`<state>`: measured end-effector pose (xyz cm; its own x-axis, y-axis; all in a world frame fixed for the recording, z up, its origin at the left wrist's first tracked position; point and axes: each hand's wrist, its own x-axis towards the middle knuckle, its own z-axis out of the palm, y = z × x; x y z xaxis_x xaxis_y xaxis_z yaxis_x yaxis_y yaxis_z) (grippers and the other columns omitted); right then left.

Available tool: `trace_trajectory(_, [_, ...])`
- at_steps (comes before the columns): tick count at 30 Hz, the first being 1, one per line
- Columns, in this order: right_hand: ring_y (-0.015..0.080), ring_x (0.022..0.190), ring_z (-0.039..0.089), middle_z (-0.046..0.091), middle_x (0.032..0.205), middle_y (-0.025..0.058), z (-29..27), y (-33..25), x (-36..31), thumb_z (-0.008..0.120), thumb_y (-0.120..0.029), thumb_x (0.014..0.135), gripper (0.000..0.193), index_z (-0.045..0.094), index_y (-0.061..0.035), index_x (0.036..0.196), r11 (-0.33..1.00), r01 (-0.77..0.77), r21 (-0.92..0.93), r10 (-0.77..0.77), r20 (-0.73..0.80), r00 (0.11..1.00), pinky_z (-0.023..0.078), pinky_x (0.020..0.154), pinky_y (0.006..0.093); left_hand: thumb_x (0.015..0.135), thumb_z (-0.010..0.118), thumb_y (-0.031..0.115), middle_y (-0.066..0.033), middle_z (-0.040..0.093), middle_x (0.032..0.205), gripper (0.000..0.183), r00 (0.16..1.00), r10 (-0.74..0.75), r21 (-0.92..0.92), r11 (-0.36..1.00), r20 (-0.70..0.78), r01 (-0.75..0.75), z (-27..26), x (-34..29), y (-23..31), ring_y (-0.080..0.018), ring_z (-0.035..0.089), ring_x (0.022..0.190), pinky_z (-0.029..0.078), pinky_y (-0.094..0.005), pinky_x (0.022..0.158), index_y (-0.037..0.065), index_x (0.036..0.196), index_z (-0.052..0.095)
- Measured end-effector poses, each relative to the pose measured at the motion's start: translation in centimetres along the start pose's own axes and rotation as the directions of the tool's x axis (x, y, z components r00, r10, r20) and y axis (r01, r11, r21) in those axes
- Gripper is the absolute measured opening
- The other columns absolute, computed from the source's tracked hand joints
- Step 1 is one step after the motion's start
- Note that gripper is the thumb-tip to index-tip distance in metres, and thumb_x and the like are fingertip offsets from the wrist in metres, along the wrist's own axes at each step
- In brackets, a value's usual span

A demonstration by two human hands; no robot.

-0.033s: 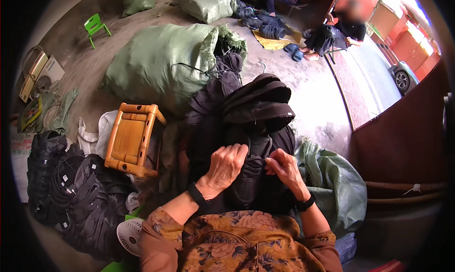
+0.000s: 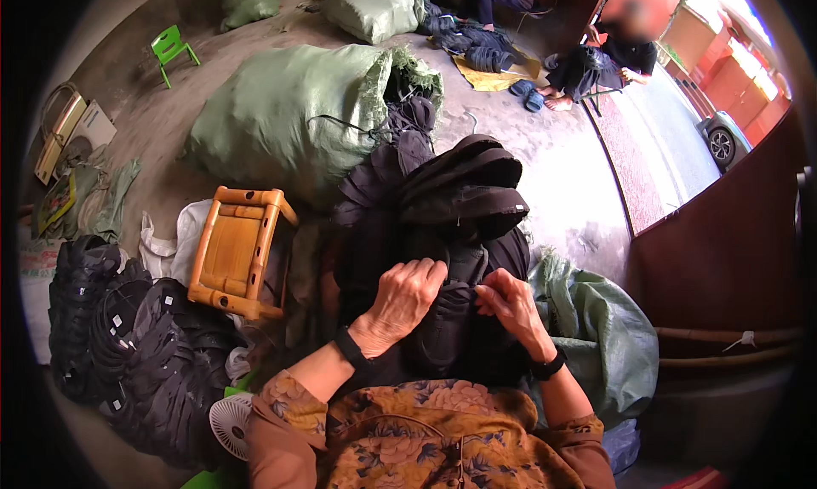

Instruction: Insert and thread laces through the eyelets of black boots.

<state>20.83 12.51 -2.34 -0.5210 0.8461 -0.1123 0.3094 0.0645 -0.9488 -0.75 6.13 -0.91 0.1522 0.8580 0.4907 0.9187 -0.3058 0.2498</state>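
Note:
A black shoe upper (image 2: 438, 340) lies across my lap, its rounded toe end toward my body. My left hand (image 2: 410, 291) is closed on its left edge, knuckles up and fingertips curled out of sight. On the opposite edge my right hand (image 2: 512, 308) pinches with thumb and forefinger; any lace or thread there is too small to make out. Just beyond my hands, more black shoe uppers (image 2: 464, 204) are nested together in a stack over my knees.
A big green woven sack (image 2: 272, 119) spills dark pieces ahead. To the left are a bamboo stool (image 2: 234, 251), a heap of black shoe uppers (image 2: 140, 353) and a small white fan (image 2: 231, 425). Green sacking (image 2: 600, 331) lies at right. A seated person (image 2: 625, 55) is by the doorway.
The fabric between my hands has shifted slightly, its folds looking smoother. Both hands stay in nearly the same place.

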Motion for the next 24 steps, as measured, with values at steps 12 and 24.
trace_trajectory(12, [0.0309,0.104,0.055,0.056,0.119,0.0097,-3.9,-2.3,3.9,0.079,-0.028,0.072,0.032,0.064,-0.0130,0.095,0.256,0.634,-0.730,-0.586,0.404,0.702,0.049,0.081,0.0416,0.077,0.061,0.009,-0.0045,0.057,0.087,0.011,0.907,0.410,-0.054,0.912,0.102,-0.406,-2.6,3.1,-4.0,-0.0217,0.058,0.084,0.048,-0.0361,0.071,0.008,0.086,0.055])
trace_trajectory(24, [0.0248,0.082,0.055,0.060,0.091,0.0101,-1.6,-2.8,4.1,0.071,-0.022,0.087,0.019,0.068,-0.0042,0.083,0.897,0.135,-0.421,-0.108,0.086,0.990,0.044,0.074,0.0341,0.070,0.079,0.019,-0.0066,0.053,0.090,0.027,0.912,0.238,-0.235,0.958,0.334,-0.164,-1.9,2.6,-2.2,-0.0291,0.053,0.092,0.049,-0.0390,0.071,0.010,0.083,0.057])
